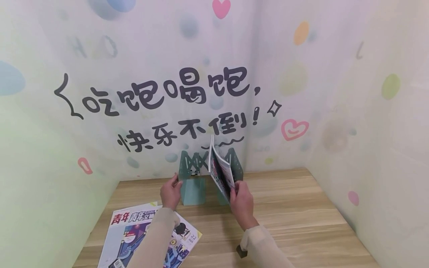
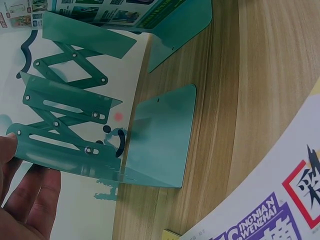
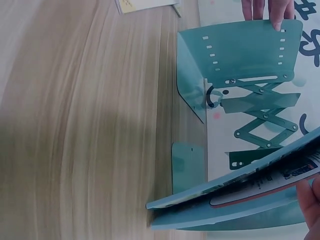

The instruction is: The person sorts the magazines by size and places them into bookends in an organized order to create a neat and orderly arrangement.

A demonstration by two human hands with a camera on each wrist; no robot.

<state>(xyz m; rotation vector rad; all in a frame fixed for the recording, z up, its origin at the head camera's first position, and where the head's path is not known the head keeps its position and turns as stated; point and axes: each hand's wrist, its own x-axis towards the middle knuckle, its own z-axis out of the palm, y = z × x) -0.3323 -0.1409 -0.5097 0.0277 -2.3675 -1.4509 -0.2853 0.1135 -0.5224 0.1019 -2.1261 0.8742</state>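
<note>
A green metal expandable bookend [image 2: 162,135] stands at the back of the table, its crossed lattice stretched between two upright end plates. My left hand [image 1: 171,191] pinches the left end plate [image 3: 245,52] at its edge, thumb on one face and fingers on the other. With my right hand [image 1: 242,203] I grip magazines [image 1: 221,171] by their near edge. They stand tilted inside the bookend, close by its right end plate [image 1: 237,165], and their lower corners spread apart in the right wrist view. My right fingers [image 3: 307,200] show only partly there.
More magazines [image 1: 114,238] lie flat and overlapping at the table's front left, partly under my left forearm. The wood-grain table [image 1: 295,216] extends to the right. A patterned fabric wall [image 1: 151,44] with large dark lettering rises right behind the bookend.
</note>
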